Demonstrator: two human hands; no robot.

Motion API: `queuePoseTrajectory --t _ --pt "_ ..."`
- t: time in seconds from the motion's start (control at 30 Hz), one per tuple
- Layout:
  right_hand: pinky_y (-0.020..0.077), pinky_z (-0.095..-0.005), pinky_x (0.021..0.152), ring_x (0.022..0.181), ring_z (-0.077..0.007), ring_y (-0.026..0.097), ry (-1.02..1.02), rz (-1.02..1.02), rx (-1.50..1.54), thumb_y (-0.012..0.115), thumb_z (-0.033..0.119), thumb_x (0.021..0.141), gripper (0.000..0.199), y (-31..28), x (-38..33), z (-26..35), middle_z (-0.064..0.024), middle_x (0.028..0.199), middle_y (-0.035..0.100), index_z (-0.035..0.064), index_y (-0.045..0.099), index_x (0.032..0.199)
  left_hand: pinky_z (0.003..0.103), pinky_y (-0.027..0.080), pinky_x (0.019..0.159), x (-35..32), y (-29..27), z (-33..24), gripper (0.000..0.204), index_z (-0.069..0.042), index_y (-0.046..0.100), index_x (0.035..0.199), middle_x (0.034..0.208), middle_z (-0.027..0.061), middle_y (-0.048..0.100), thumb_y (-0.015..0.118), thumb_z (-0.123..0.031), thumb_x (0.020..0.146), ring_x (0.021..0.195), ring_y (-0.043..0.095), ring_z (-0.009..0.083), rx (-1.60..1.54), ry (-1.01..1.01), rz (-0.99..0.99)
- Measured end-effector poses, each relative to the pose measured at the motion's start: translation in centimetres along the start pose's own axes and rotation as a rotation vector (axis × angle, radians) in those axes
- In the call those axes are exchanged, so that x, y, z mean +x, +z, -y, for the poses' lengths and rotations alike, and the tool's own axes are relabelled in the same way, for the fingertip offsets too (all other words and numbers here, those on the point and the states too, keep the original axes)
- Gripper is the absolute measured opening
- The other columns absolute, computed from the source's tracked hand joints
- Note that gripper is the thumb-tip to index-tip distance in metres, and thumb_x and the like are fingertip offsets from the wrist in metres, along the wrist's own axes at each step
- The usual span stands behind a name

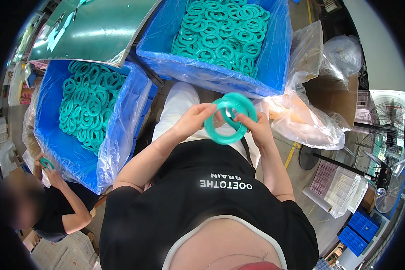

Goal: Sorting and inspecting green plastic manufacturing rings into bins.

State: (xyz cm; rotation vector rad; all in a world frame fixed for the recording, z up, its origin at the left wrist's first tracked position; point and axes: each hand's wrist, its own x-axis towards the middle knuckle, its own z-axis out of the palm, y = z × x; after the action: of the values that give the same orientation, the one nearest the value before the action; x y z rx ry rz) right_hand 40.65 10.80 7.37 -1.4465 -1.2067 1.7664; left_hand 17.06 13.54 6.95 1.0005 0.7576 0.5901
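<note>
Two teal plastic rings (217, 135) overlap in front of my body, slightly blurred. My left hand (194, 119) is closed, pinching their left side between thumb and fingers. On the other side my right hand (257, 128) is closed on the rings, its thumb and fingertips at the right rim. A small dark, shiny spot shows near the right fingertips; I cannot make out what it is. Beyond my hands, a large blue bin (166, 60) lined with clear plastic holds many similar rings (211, 40).
A second lined blue bin (47, 121) of teal rings stands at left, beside a green tabletop (99, 33). At lower left, a co-worker (72, 218) holds a teal ring. Clear plastic bags (308, 123), a cardboard box (333, 96), fans (384, 139) and crates (360, 231) stand at right.
</note>
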Motion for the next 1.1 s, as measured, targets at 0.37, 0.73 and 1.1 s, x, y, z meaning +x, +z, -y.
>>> queuePoseTrajectory --t 0.37,0.73,1.1 --pt "0.0372 -0.02 0.056 0.062 -0.005 0.051 -0.214 -0.388 0.088 0.066 0.026 0.085 0.027 2.8 -0.9 0.3 -0.0025 0.077 0.065 0.0003 0.065 0.092 0.021 0.025 0.044 -0.1 0.9 2.0 0.018 -0.005 0.057 0.094 0.059 -0.0069 0.042 0.048 -0.021 0.096 0.048 0.033 0.0028 0.013 0.009 -0.21" --pt "0.0426 -0.023 0.059 0.067 -0.0079 0.056 -0.292 -0.619 0.263 0.062 0.021 0.088 0.021 1.0 -1.9 1.0 -0.0036 0.077 0.063 0.0005 0.062 0.089 0.03 0.038 0.05 1.1 -0.3 2.0 0.017 -0.003 0.049 0.083 0.064 0.0042 0.051 0.046 -0.015 0.094 0.054 0.047 0.0135 0.624 0.36 -0.47" --pt "0.0332 -0.0279 0.066 0.058 -0.0112 0.041 -0.543 -0.364 0.203 0.027 0.065 0.089 0.069 0.0 -1.9 0.2 0.0026 0.058 0.045 0.0066 0.063 0.087 0.017 0.019 0.043 1.0 0.6 1.2 0.029 -0.006 0.052 0.086 0.066 -0.0033 0.038 0.038 -0.027 0.099 0.051 0.025 0.0013 -0.472 -0.148 0.01"
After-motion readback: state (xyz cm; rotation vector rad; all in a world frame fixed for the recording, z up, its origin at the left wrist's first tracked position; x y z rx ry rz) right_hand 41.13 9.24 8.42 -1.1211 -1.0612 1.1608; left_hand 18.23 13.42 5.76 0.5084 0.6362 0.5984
